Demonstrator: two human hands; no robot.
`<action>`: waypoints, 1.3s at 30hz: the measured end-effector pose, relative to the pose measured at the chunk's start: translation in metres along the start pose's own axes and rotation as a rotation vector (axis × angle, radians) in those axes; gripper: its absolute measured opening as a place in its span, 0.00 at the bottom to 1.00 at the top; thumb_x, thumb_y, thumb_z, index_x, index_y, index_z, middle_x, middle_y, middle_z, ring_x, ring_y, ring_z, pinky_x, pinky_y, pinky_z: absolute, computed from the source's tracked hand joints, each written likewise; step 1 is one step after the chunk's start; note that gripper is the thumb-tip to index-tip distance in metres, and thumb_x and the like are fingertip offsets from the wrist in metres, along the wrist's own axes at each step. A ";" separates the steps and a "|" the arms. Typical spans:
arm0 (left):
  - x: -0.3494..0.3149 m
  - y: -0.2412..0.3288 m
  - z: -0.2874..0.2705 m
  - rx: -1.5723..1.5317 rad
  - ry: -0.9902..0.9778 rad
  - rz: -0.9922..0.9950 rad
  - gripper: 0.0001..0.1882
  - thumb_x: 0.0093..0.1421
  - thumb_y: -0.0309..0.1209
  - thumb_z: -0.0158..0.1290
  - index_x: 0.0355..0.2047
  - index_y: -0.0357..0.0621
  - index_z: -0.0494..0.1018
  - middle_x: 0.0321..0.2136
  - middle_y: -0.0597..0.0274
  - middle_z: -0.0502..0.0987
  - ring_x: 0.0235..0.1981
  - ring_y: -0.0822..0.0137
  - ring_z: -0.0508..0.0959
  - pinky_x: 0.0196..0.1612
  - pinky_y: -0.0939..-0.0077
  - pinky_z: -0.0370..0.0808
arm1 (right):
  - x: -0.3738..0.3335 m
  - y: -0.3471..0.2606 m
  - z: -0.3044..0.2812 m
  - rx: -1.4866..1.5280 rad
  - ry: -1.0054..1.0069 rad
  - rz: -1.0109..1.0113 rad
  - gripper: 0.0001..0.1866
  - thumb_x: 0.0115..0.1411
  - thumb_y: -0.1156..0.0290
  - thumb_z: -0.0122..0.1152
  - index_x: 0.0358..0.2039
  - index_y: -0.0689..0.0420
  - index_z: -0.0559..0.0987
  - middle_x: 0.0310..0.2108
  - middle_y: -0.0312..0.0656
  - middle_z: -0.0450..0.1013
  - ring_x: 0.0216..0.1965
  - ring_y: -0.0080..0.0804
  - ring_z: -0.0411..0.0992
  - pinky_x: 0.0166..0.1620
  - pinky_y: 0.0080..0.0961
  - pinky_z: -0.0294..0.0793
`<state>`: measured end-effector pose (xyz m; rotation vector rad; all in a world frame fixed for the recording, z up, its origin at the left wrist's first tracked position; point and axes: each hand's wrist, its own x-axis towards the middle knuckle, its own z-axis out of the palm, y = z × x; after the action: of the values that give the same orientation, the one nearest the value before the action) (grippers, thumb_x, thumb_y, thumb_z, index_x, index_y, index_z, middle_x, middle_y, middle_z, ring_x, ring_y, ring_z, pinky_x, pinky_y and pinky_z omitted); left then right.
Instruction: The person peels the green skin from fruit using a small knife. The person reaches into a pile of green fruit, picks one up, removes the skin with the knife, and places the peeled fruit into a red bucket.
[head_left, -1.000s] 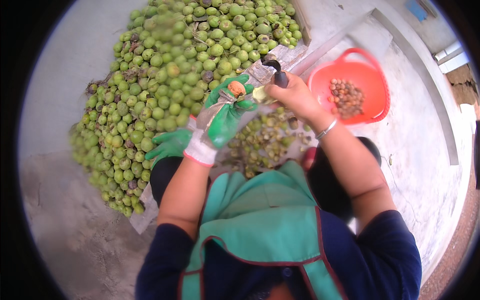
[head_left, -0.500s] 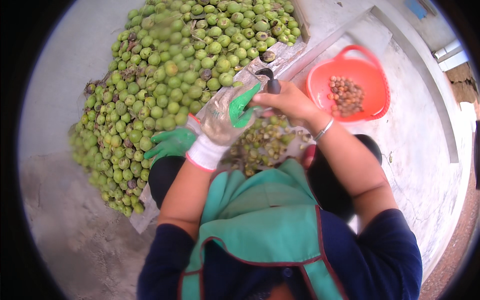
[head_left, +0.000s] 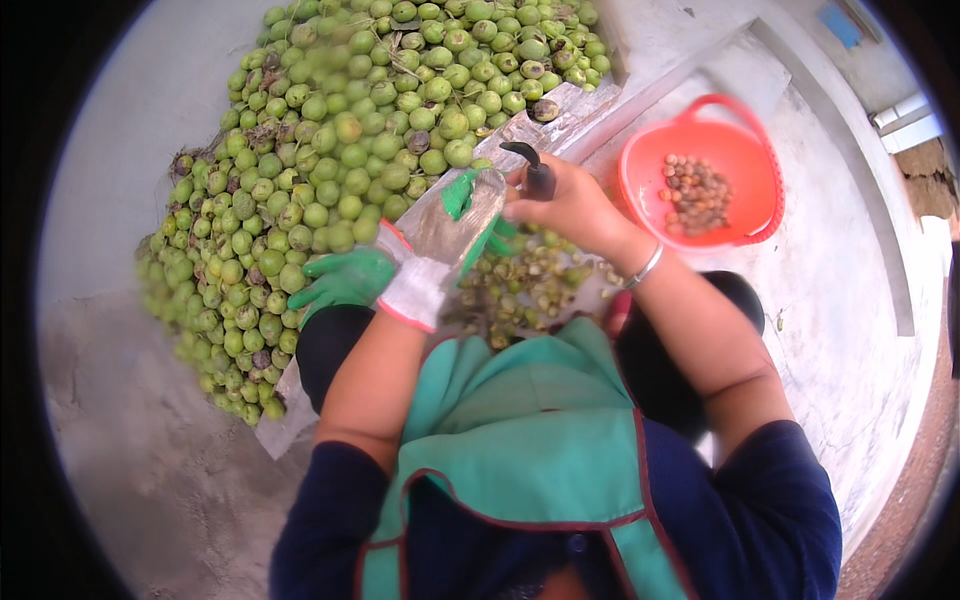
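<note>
My right hand [head_left: 575, 208], bare with a silver bangle at the wrist, is closed around the black handle of a small hooked knife [head_left: 540, 180], its curved dark blade upward. Close beside it, my left hand [head_left: 445, 222] wears a worn grey-and-green work glove with a white cuff. The gloved fingers come up to my right fingertips; whether they grip anything is hidden. Below both hands lie cut green husk pieces [head_left: 520, 290] between my knees. A second green glove [head_left: 345, 280] rests by my left knee.
A large heap of round green fruits [head_left: 290, 170] spreads at the left and far side, some with dark blotches. A red basket [head_left: 640, 165] with brown nuts [head_left: 697, 195] stands at the right. Beyond it, a low ledge [head_left: 850, 130] curves along the pale floor.
My left hand has turned, showing more of the glove's grey surface, and shifted slightly left. My right hand still holds the knife, its blade now tilted further left.
</note>
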<state>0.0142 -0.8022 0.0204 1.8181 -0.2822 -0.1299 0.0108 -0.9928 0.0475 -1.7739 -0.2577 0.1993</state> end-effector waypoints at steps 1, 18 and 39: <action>0.000 -0.001 -0.001 0.014 -0.011 0.008 0.19 0.64 0.40 0.50 0.46 0.36 0.73 0.36 0.61 0.78 0.31 0.71 0.77 0.33 0.75 0.76 | -0.001 -0.001 0.000 -0.008 0.006 -0.007 0.13 0.50 0.72 0.70 0.33 0.59 0.75 0.30 0.34 0.74 0.32 0.19 0.71 0.40 0.21 0.72; -0.002 0.000 0.008 0.521 0.073 0.177 0.12 0.61 0.28 0.49 0.44 0.40 0.74 0.38 0.52 0.77 0.35 0.57 0.78 0.39 0.66 0.75 | -0.006 -0.002 0.015 -0.320 0.143 -0.216 0.15 0.44 0.76 0.68 0.33 0.61 0.73 0.31 0.48 0.69 0.35 0.48 0.71 0.39 0.35 0.71; 0.004 0.007 -0.009 -0.044 0.013 -0.110 0.17 0.61 0.40 0.53 0.42 0.38 0.75 0.31 0.60 0.79 0.32 0.73 0.75 0.36 0.74 0.72 | -0.001 0.009 0.007 0.040 0.056 -0.159 0.09 0.52 0.80 0.62 0.33 0.60 0.73 0.37 0.42 0.73 0.36 0.25 0.73 0.41 0.22 0.72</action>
<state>0.0192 -0.7964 0.0298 1.7903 -0.1691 -0.2000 0.0083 -0.9882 0.0372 -1.7083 -0.3504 0.0405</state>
